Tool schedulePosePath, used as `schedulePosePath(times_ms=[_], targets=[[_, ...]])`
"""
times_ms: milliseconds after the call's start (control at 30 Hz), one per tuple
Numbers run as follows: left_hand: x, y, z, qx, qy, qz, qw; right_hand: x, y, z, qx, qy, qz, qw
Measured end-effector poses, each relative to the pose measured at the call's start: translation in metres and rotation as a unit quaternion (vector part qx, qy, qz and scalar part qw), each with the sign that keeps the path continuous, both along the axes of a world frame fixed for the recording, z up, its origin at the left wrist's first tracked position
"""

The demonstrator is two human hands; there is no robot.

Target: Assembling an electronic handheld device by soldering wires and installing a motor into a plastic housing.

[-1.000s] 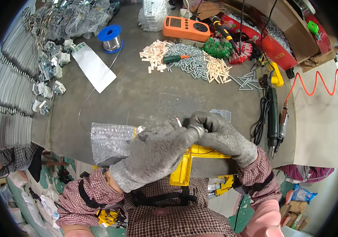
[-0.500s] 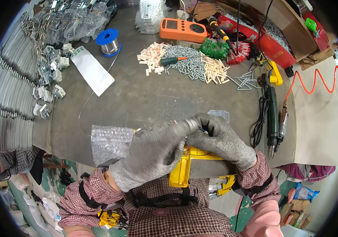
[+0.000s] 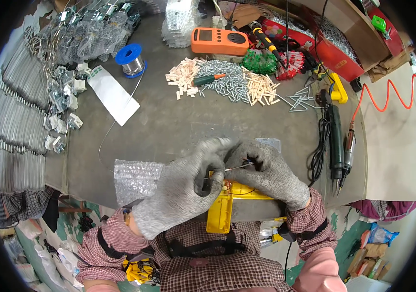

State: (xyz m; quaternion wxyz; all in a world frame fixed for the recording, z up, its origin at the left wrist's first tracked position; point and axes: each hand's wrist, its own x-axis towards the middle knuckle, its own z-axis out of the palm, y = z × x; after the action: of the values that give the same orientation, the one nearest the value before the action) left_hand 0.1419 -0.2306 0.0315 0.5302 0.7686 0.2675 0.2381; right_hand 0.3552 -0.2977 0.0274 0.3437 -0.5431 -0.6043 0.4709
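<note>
My left hand (image 3: 183, 185), in a grey knit glove, curls closed near the table's front edge. Its fingertips are blurred, and what they grip is hidden. My right hand (image 3: 268, 175), gloved alike, pinches a thin pale wire-like piece (image 3: 238, 167). That piece spans the gap between the hands, and a dark bluish bit shows at my right fingers. Just below the hands lies an open yellow plastic housing (image 3: 219, 214), with thin dark and reddish wires near its corner. Left of my left hand is a sheet of bubble wrap (image 3: 137, 180).
Beyond my hands lie piles of screws (image 3: 227, 80), pale small plugs, a screwdriver (image 3: 208, 79) and an orange meter (image 3: 220, 41). A solder spool (image 3: 131, 61) and white paper (image 3: 115, 97) sit left. A soldering iron (image 3: 347, 151) and dark electric screwdriver (image 3: 335, 141) lie right.
My hands have drawn slightly apart at the fingertips, showing the thin piece between them. My right hand has shifted a little left and down. The whole view has moved slightly.
</note>
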Motion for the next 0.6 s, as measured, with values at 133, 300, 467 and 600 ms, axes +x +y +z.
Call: schedulePosePath(times_ms=[133,300,467,600], targets=[[0.006,0.016,0.027,-0.201,0.133,-0.064,0.968,0.010,-0.005,0.012,0.094,0.049,-0.061,0.993],[0.025,0.000,0.013,0.363,0.169,-0.030,0.916,0.017,-0.016,0.035,0.233,-0.189,-0.029,0.954],[0.026,0.006,0.003,0.286,0.142,-0.022,0.947,0.033,-0.034,0.047,0.222,-0.165,-0.018,0.961],[0.028,0.008,-0.006,0.198,0.154,0.001,0.968,0.026,-0.029,0.034,0.158,-0.184,0.008,0.970]])
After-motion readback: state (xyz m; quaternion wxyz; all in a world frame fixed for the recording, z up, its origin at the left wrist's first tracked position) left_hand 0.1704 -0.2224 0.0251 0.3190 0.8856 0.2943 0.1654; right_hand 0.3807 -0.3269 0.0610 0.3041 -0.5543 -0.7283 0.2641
